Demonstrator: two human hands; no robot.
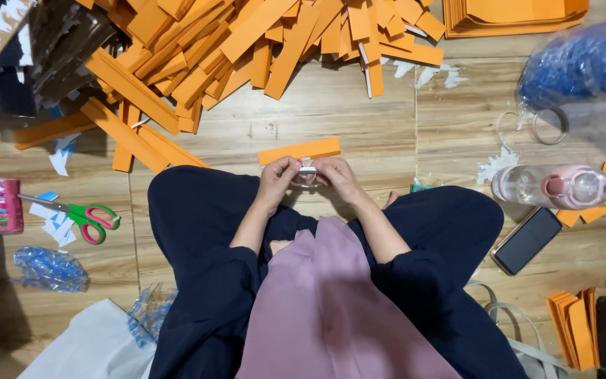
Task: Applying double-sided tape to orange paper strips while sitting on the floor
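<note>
I sit cross-legged on a wooden floor. My left hand (278, 180) and my right hand (337, 178) meet in front of my knees, both pinching a small clear-and-white ring-like piece (308, 175); its exact kind is too small to tell. One orange paper strip (299, 150) lies flat on the floor just beyond my fingers. A big heap of orange strips (247, 42) is spread farther ahead.
Green-and-pink scissors (85, 216) and a pink cup (1, 205) lie to my left. On my right are a clear bottle with a pink cap (552, 186), a dark phone (526, 240), a blue plastic bag (580, 63) and stacked orange sheets (513, 15).
</note>
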